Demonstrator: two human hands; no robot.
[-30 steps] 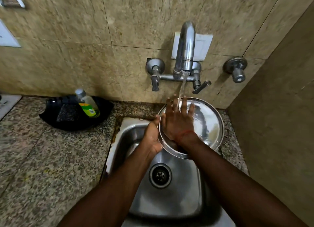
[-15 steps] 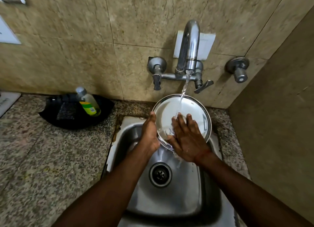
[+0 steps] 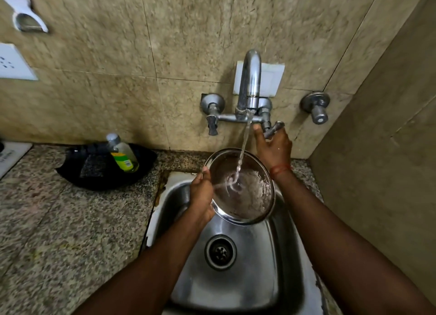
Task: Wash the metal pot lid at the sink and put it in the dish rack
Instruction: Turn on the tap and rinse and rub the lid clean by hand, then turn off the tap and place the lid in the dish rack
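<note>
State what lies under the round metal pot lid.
The stainless steel sink basin, its round drain showing just in front. The basin's back part and the left hand's fingers are covered by the metal lid.

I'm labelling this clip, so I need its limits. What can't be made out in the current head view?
- Dish rack: outside the head view's frame.
- Left hand: its fingers are hidden behind the pot lid it holds.
- Right hand at the tap lever: the hand's back hides the grip.
- Bottle label: too small to read.
</note>
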